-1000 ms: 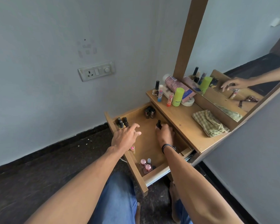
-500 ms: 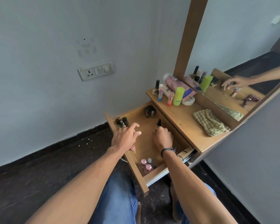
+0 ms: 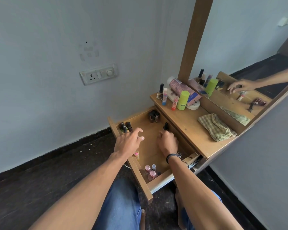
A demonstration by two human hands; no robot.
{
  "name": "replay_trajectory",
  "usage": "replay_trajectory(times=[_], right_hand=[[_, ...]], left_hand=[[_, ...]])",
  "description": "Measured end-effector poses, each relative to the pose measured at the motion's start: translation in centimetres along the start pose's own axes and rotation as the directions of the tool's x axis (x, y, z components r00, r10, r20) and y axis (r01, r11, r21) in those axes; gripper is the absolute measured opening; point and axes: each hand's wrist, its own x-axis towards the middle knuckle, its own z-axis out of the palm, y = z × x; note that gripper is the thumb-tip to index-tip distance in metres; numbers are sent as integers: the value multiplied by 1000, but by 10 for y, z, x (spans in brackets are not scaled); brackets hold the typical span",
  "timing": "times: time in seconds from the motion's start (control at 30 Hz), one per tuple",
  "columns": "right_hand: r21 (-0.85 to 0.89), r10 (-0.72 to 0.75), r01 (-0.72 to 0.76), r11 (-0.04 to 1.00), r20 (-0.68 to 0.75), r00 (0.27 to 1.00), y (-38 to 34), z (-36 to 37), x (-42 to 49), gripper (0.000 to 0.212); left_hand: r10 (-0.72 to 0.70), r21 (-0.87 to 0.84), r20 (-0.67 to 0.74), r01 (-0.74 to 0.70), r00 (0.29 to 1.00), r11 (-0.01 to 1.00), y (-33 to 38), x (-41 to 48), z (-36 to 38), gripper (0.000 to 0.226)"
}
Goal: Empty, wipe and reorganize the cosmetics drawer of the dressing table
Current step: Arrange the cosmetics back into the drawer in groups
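head view: bottle mostly behind right hand

bare drawer floor between bottle clusters in corners

Soft, even daylight fills the room, bright on the pale wall, with faint shadows inside the drawer. Wide-angle distortion bends straight lines near the edges; detail is slightly soft.

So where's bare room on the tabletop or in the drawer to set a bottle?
Tabletop: bare wood between the lime bottle and the checked cloth. Drawer: bare floor between the right hand, gripping a dark bottle, and the pink bottles. Crowded: the tabletop's far end, and the drawer's corners.
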Motion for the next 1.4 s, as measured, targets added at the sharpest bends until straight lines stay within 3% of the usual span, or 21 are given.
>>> replay_trajectory(times=[0.1, 0.2, 0.27, 0.33, 0.43, 0.57, 0.7, 0.87, 0.97, 1.4], right_hand=[[91, -107, 119, 989, -121, 987, -2, -5, -5, 20], [70, -256, 292, 954, -318, 913, -6, -21, -6, 16], [112, -240, 316, 942, -429, 871, -8, -39, 1, 13], [240, -100, 234, 942, -467, 879, -9, -61, 12, 15], [365, 74, 86, 927, -404, 912, -10, -81, 32, 38], [404, 104, 42, 914, -334, 937, -16, -85, 48, 45], [367, 115, 20, 930, -343, 932, -17, -79, 55, 49], [361, 151, -9, 933, -369, 917, -14, -73, 61, 45], [394, 196, -48, 918, -346, 917, -12, -75, 64, 40], [310, 140, -45, 950, -294, 946, -8, -77, 70, 37]], left_hand=[[6, -2, 1, -6, 1000, 1000, 0, 0, 0, 36], [13, -4, 3, -13, 1000, 1000, 0, 3, 0, 37], [17, 31, 19, -17, 1000, 999, 1, 3, 0, 36], [25, 49, 36, -27, 999, 998, 4, 3, -2, 34], [10, -40, 78, -7, 997, 999, 13, 11, -10, 28], [-85, -278, 28, 90, 996, 956, 36, 53, -24, 26], [-251, -564, -12, 201, 968, 801, 68, 107, -40, 26], [-379, -747, 72, 302, 923, 592, 92, 146, -34, 33], [-416, -785, 84, 318, 905, 532, 100, 159, -28, 32], [-395, -738, 104, 337, 913, 584, 109, 168, -13, 19]])
